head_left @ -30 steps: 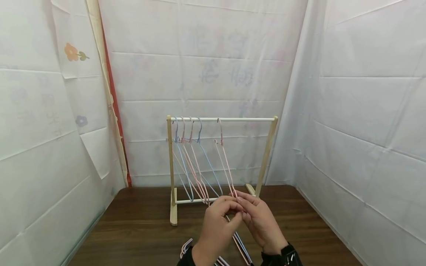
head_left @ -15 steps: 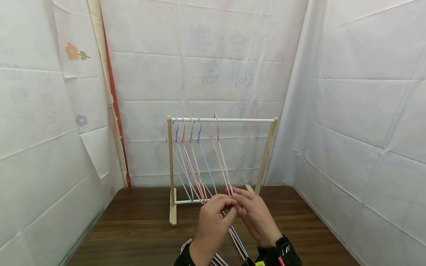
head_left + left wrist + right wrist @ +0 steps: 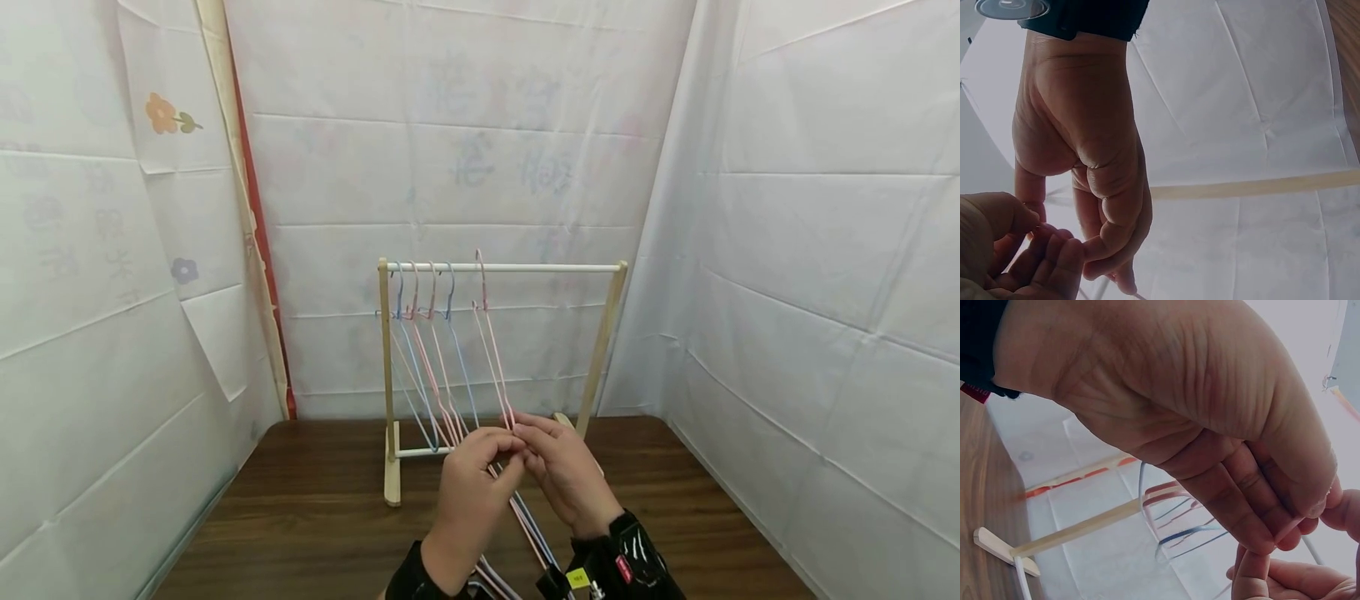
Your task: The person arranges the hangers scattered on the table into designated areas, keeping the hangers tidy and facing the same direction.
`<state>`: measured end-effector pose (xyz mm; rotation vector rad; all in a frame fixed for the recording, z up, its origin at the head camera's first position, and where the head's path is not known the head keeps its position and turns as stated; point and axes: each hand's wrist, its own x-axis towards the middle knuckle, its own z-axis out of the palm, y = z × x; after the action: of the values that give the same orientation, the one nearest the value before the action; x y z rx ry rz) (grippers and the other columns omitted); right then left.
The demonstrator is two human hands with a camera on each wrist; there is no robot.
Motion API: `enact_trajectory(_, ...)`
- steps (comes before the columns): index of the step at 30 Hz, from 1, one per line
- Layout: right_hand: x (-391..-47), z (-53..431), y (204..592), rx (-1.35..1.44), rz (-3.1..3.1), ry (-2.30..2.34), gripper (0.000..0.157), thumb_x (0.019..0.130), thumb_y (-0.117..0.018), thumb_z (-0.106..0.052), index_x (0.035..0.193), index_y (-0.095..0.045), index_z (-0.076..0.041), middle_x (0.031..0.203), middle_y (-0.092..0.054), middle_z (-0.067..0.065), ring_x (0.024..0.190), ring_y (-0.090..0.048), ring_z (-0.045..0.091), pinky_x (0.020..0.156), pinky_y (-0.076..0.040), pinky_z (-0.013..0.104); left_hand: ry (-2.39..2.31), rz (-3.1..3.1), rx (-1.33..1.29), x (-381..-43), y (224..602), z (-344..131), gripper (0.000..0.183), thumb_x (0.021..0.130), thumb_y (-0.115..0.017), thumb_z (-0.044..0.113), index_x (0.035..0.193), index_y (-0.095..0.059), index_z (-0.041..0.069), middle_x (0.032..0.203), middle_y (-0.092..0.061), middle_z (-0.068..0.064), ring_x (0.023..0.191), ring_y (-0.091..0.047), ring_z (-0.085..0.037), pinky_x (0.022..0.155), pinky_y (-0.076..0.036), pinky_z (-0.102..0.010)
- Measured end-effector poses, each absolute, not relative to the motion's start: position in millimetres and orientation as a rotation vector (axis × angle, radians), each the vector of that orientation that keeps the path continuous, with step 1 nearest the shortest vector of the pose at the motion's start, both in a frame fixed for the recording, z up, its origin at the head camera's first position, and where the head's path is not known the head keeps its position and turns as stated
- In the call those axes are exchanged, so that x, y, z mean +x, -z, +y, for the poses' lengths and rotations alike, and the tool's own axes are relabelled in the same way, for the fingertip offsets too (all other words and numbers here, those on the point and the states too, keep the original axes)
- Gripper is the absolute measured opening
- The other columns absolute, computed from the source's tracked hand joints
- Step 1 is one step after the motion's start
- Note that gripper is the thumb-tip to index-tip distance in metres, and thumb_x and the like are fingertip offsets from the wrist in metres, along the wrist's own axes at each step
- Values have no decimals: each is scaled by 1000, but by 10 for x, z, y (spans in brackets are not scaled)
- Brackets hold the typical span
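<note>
Both hands meet at the near lower end of a pink clothes hanger. Its hook rises above the white rail of a small wooden clothes rack; whether hook and rail touch, I cannot tell. The right hand pinches the hanger's near corner between thumb and fingers. My left hand has thumb and forefinger pinched at the same spot, fingertips against the right hand's. In the right wrist view the curled right hand meets the left fingertips; the pinched wire is mostly hidden there.
Several blue and pink hangers hang toward the rail's left end. More hangers lie on the dark wooden table under the forearms, partly hidden. White cloth walls enclose the table at the back and sides.
Both hands have moved left and slightly upward with the pink hanger. Its hook has risen from rail height to above the rail and shifted left. The other hung hangers stay nearly in place.
</note>
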<state>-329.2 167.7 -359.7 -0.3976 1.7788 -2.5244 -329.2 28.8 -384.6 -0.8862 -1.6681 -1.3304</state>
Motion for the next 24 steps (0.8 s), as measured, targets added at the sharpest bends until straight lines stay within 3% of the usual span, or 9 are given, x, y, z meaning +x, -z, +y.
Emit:
enact_trajectory(3, -3324, 1665, 3601, -391, 1774, 2529, 43, 98, -60, -13, 133, -50, 10, 123, -57, 22, 107, -57, 23, 87, -51, 24, 1333, -1682, -878, -3315, 3854, 274, 18, 79, -76, -3, 88, -73, 12, 95, -67, 6, 81, -62, -9, 60, -56, -30)
enact_trajectory(9, -3378, 1644, 3618, -407, 1752, 2533, 42, 99, -58, -11, 134, -49, 10, 134, -47, 31, 108, -57, 24, 87, -51, 24, 1345, -1722, -861, -3337, 3856, 247, 16, 82, -74, -2, 88, -72, 13, 96, -67, 8, 81, -61, -7, 59, -56, -34)
enact_trajectory(14, -3399, 1635, 3639, -388, 1753, 2533, 41, 99, -58, -11, 133, -50, 10, 135, -45, 32, 107, -58, 22, 87, -51, 23, 1349, -1741, -855, -3336, 3869, 236, 16, 81, -74, -3, 87, -72, 12, 96, -66, 9, 80, -60, -6, 59, -56, -34)
enact_trajectory(24, -3443, 1619, 3658, -402, 1762, 2537, 38, 97, -60, -11, 129, -54, 8, 116, -61, 19, 101, -60, 21, 82, -52, 21, 1354, -1790, -821, -3361, 3880, 227, 14, 82, -74, -1, 87, -72, 12, 96, -65, 11, 81, -60, -5, 62, -54, -24)
